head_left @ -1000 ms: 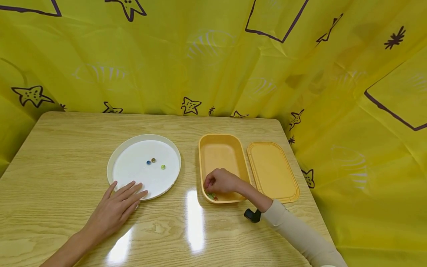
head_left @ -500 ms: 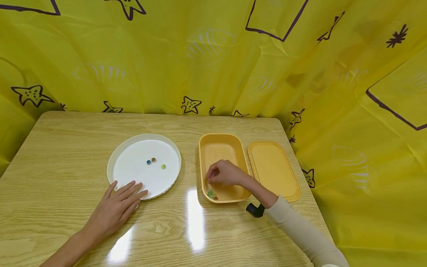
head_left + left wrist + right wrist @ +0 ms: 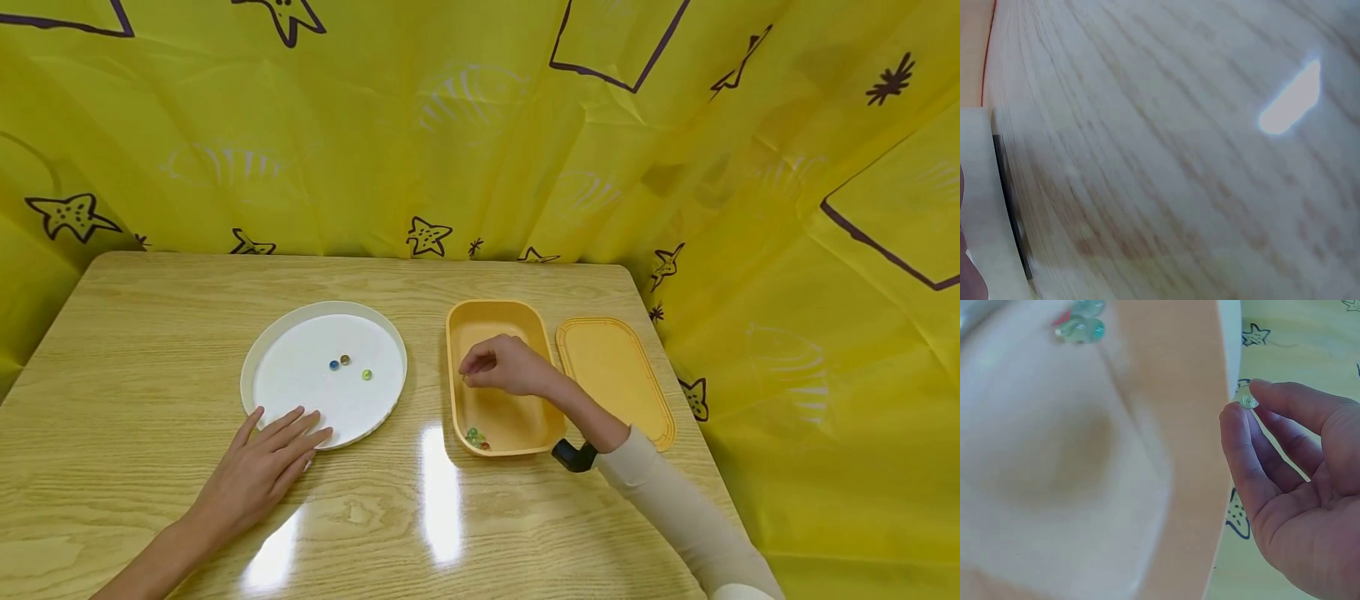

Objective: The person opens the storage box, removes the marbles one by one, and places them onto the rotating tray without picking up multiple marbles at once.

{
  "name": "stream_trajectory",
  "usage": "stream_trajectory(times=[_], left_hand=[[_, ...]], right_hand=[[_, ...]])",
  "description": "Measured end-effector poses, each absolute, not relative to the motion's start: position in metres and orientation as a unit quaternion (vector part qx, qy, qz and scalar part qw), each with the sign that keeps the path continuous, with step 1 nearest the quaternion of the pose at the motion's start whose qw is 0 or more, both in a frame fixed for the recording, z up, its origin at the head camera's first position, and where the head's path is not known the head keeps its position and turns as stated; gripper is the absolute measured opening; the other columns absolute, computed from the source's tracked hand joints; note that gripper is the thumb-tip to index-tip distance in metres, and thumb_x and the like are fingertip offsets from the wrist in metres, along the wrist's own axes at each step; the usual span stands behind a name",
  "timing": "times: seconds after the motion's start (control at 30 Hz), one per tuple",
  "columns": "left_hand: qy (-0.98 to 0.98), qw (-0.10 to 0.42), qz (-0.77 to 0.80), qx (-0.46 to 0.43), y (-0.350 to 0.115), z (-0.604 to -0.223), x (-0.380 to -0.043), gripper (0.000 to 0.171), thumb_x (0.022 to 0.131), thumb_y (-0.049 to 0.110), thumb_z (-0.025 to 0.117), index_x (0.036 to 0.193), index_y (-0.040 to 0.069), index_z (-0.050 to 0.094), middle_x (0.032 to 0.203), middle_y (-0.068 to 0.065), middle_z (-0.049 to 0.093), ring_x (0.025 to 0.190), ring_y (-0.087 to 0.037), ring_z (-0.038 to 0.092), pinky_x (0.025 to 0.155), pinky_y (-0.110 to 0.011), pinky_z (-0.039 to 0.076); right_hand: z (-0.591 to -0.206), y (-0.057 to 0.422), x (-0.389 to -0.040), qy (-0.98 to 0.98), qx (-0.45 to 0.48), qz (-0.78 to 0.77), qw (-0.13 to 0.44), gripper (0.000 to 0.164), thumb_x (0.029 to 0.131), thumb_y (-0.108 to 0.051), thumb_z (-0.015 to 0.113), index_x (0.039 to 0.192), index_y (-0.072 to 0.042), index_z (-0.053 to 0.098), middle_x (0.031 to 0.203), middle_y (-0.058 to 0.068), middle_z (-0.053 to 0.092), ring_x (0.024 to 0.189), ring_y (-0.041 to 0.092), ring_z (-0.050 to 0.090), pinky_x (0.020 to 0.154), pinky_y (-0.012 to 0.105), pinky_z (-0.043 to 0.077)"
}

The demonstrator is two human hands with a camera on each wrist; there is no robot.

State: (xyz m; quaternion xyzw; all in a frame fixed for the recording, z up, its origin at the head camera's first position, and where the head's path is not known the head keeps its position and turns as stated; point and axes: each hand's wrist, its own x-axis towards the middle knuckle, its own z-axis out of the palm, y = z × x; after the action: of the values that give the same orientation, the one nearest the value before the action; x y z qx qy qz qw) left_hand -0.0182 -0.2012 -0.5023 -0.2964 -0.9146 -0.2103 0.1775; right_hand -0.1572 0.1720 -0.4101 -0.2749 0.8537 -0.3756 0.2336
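Observation:
My right hand (image 3: 502, 364) is over the yellow box (image 3: 453, 367), pinching a pale green glass marble (image 3: 1247, 397) between thumb and fingertip. Several green and reddish marbles (image 3: 476, 436) lie in the box's near left corner. To the left, a round white tray (image 3: 250, 362) bears a blue marble (image 3: 333, 365), a brown marble (image 3: 345, 360) and a yellow-green marble (image 3: 367, 375). Fingers spread, my left hand (image 3: 255, 467) rests on that tray's near rim. The left wrist view catches only a bit of the hand beside the tray's side (image 3: 988, 206).
A flat yellow lid (image 3: 615, 383) lies right of the box on the wood-grain table (image 3: 352, 533). Behind and to the right hangs a yellow curtain (image 3: 360, 150) with starfish drawings. A black wrist camera (image 3: 573, 455) juts from the right wrist.
My right hand has risen from the box's near left corner and moved away from me, now with a marble between its fingertips. The left hand has stayed on the tray.

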Motion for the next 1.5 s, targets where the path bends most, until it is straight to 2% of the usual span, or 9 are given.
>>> stream_trajectory(times=[0.3,0.53,0.73,1.03,1.33,1.5], left_hand=[[-0.915,0.175,-0.212,-0.295,-0.201,-0.501,-0.018,0.037,0.108,0.036,0.045,0.129,0.018,0.069,0.134,-0.01,0.062,0.135,-0.024,0.047,0.116,-0.055,0.016],[-0.916,0.172,-0.21,-0.295,-0.202,-0.501,-0.017,0.032,0.104,0.029,0.054,0.131,0.019,0.068,0.135,-0.01,0.062,0.136,-0.024,0.046,0.116,-0.054,0.016],[-0.916,0.173,-0.208,-0.295,-0.202,-0.501,-0.017,0.033,0.103,0.028,0.055,0.132,0.019,0.067,0.136,-0.009,0.062,0.135,-0.024,0.046,0.116,-0.055,0.017],[-0.917,0.17,-0.207,-0.295,-0.202,-0.501,-0.017,0.035,0.107,0.034,0.047,0.132,0.019,0.067,0.136,-0.009,0.061,0.136,-0.024,0.045,0.116,-0.055,0.016],[-0.919,0.167,-0.204,-0.293,-0.202,-0.501,-0.017,0.034,0.099,0.025,0.06,0.132,0.019,0.067,0.137,-0.009,0.061,0.137,-0.024,0.045,0.116,-0.054,0.016],[-0.919,0.167,-0.203,-0.292,-0.201,-0.501,-0.018,0.034,0.1,0.027,0.059,0.132,0.019,0.067,0.137,-0.009,0.061,0.135,-0.024,0.046,0.116,-0.055,0.017]], right_hand=[[-0.398,0.162,-0.167,0.844,-0.266,-0.405,0.228,0.01,0.09,-0.002,0.072,0.1,0.0,0.074,0.094,0.003,0.072,0.087,0.015,0.067,0.08,0.028,0.055],[-0.392,0.151,-0.174,0.846,-0.263,-0.403,0.228,0.015,0.092,-0.002,0.07,0.106,0.003,0.072,0.098,0.005,0.071,0.09,0.016,0.065,0.082,0.028,0.054],[-0.389,0.138,-0.182,0.844,-0.271,-0.399,0.232,0.015,0.092,-0.001,0.069,0.106,0.005,0.071,0.1,0.006,0.069,0.094,0.019,0.065,0.084,0.028,0.054],[-0.391,0.118,-0.194,0.838,-0.275,-0.405,0.241,0.012,0.092,0.003,0.067,0.103,0.003,0.072,0.099,0.008,0.071,0.094,0.018,0.065,0.083,0.026,0.054],[-0.393,0.101,-0.203,0.843,-0.271,-0.397,0.24,0.015,0.092,0.002,0.068,0.106,0.006,0.072,0.103,0.01,0.071,0.096,0.018,0.065,0.084,0.025,0.053],[-0.393,0.09,-0.205,0.843,-0.273,-0.396,0.241,0.014,0.09,0.003,0.069,0.103,0.003,0.073,0.103,0.009,0.071,0.097,0.017,0.065,0.082,0.024,0.053]])
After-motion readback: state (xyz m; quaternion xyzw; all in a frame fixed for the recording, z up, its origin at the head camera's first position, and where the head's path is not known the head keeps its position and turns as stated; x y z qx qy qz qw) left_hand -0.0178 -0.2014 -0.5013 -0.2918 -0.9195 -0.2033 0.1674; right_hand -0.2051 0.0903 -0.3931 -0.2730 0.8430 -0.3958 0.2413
